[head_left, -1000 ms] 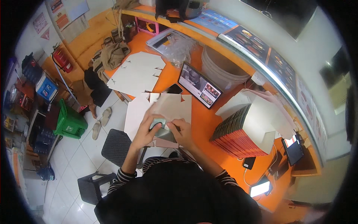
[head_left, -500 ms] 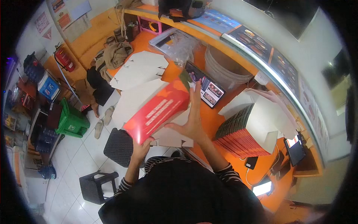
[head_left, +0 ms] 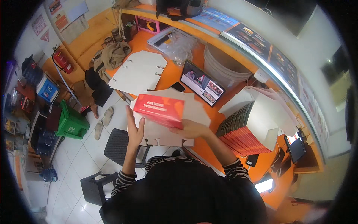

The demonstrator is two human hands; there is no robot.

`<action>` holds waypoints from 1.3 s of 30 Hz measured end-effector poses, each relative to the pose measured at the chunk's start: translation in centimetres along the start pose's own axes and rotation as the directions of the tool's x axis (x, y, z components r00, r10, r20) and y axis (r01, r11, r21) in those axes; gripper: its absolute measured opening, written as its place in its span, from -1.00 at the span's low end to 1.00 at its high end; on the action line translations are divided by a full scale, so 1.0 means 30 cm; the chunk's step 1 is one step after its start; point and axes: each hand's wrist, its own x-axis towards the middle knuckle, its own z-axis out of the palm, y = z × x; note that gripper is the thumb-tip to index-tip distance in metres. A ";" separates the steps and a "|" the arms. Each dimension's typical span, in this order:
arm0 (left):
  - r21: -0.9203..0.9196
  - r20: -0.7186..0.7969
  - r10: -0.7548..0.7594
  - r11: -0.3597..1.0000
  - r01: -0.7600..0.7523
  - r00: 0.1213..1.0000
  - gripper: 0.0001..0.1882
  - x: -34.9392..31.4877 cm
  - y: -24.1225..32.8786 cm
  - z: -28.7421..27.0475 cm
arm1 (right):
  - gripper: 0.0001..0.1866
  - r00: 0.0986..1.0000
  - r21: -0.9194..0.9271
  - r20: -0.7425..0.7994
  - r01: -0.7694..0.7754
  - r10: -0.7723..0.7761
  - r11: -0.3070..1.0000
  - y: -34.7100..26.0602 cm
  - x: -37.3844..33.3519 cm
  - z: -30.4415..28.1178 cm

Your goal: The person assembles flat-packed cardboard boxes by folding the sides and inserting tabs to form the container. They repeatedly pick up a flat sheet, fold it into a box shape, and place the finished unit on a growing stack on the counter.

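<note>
Two bare hands on box duty: the right hand [head_left: 193, 129] grips the red box [head_left: 158, 109] by its lower right corner over pale cardboard [head_left: 158, 131], left hand [head_left: 135, 130] open, fingers up, right by the other end.

Single head-worn fisheye view, facing downward

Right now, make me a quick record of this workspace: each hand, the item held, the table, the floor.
Right hand: holding the red box near its right end
Left hand: open beside the box's left end; contact unclear
Item held: red box, pale lettering facing up
Orange table: pale flat cardboard, lit tablet, dark phone beside it, stack of red-sided cardboard at right
Floor: green bin, black stools
</note>
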 end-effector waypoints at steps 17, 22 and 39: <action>-0.234 0.362 -0.046 0.962 0.139 0.931 -0.68 0.011 0.030 -0.016 | -0.66 0.677 0.022 -0.674 0.418 -0.295 0.908 0.238 0.196 0.172; -0.227 0.415 0.183 0.969 -0.094 0.891 -0.63 0.047 0.026 0.016 | -0.78 0.633 0.155 -0.762 0.385 -0.139 0.910 0.164 0.150 0.193; 0.009 0.789 0.072 0.992 -0.128 0.610 -0.77 -0.001 0.348 0.194 | -0.50 0.371 0.180 -0.924 0.635 -0.092 0.751 0.133 -0.156 0.299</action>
